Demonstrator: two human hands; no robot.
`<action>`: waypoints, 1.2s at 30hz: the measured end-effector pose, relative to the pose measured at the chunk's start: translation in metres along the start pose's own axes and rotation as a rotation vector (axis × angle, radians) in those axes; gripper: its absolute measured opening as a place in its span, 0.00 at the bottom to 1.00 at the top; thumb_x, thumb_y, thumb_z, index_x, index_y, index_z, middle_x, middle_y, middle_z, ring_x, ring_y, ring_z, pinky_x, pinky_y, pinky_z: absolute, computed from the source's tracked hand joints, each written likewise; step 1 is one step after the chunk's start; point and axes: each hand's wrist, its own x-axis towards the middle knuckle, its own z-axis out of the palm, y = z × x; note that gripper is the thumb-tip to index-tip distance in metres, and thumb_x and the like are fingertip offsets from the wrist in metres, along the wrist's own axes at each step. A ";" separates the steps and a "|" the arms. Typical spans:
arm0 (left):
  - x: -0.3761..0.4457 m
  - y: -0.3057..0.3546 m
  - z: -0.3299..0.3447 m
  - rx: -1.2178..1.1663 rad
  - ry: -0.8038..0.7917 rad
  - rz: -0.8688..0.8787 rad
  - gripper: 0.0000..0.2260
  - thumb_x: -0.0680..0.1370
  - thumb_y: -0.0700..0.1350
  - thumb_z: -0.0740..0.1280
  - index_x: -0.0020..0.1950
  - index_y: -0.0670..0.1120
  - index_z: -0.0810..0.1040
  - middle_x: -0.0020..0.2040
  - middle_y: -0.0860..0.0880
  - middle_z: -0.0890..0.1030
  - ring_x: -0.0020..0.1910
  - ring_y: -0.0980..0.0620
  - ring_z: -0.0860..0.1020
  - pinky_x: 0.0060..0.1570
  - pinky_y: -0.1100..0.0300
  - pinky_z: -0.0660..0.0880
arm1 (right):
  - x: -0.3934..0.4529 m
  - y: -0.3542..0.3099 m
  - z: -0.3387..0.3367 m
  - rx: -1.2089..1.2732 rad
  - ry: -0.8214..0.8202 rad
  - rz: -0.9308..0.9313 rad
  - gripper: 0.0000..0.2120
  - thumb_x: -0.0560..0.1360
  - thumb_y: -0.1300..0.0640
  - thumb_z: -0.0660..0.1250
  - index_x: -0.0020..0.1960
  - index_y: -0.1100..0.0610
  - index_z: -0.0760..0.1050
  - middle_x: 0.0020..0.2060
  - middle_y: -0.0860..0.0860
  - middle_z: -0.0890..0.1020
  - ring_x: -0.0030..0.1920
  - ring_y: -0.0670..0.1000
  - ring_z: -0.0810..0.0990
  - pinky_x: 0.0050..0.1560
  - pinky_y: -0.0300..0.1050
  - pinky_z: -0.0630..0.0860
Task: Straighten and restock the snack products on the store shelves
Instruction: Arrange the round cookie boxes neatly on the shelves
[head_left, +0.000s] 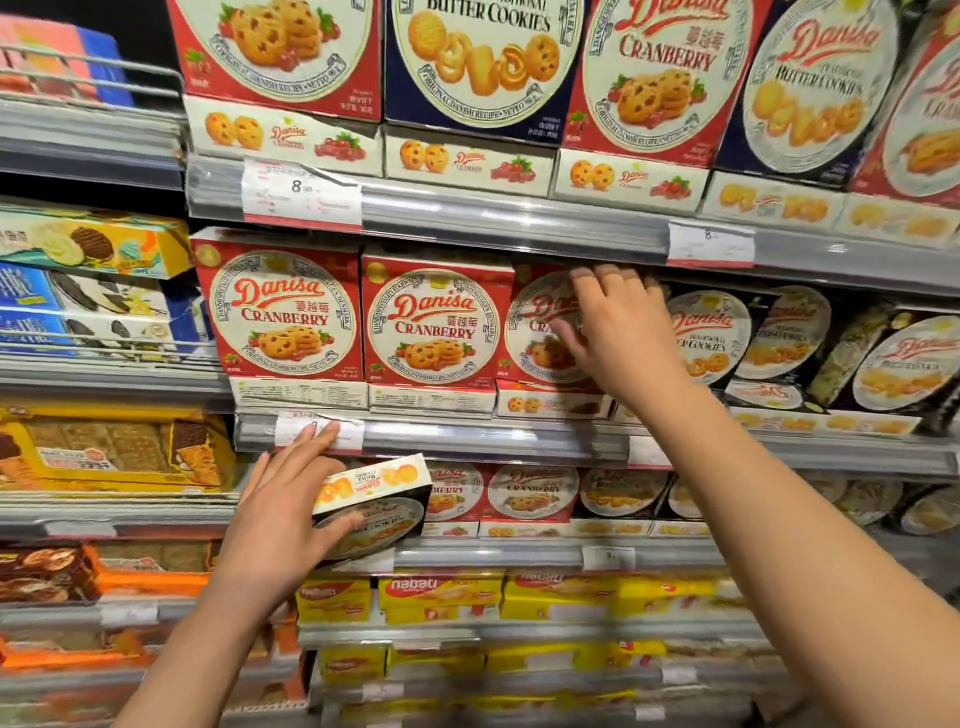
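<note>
While the left hand grips a dark cookie box at its left end, thumb across the front and fingers stretched up toward the price tag on the shelf rail above, the box sits tilted at the front of the lower shelf, its pale top face turned partly toward the camera. The right hand is raised one shelf higher, fingers spread over the top edge and front of a red cranberry cookie box, thumb lying on the round label; it touches the box, but whether it truly clamps it I cannot tell. That box stands third in a row, just beside two more red cranberry boxes to its left, all upright and facing out. To its right stand dark butter cookie boxes, some turned at an angle. Flat boxes lie under the upright ones on this shelf. The top shelf carries larger red and dark blue boxes of the same brand. Behind the tilted box, red boxes stand further back on the lower shelf. Below are yellow wafer packs, and the bay at the left holds other biscuit cartons.
</note>
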 end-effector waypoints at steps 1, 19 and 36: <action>0.000 0.001 0.000 0.001 0.001 -0.010 0.22 0.70 0.55 0.79 0.60 0.51 0.79 0.78 0.57 0.65 0.80 0.53 0.58 0.76 0.39 0.57 | 0.002 0.002 -0.001 0.014 -0.014 0.003 0.28 0.79 0.45 0.67 0.71 0.60 0.69 0.62 0.62 0.78 0.61 0.64 0.76 0.60 0.62 0.73; 0.002 0.011 0.001 0.032 0.015 -0.065 0.23 0.68 0.51 0.81 0.60 0.50 0.79 0.77 0.54 0.69 0.78 0.48 0.63 0.72 0.42 0.64 | 0.009 0.015 -0.009 0.088 0.052 -0.036 0.22 0.81 0.47 0.65 0.70 0.58 0.73 0.57 0.62 0.80 0.57 0.67 0.78 0.50 0.59 0.76; 0.003 0.002 0.003 0.023 0.005 -0.041 0.23 0.69 0.55 0.80 0.61 0.51 0.78 0.77 0.57 0.66 0.79 0.50 0.62 0.74 0.38 0.62 | 0.019 0.011 -0.016 0.075 -0.040 0.021 0.22 0.83 0.44 0.59 0.66 0.60 0.74 0.51 0.65 0.80 0.52 0.68 0.79 0.48 0.57 0.75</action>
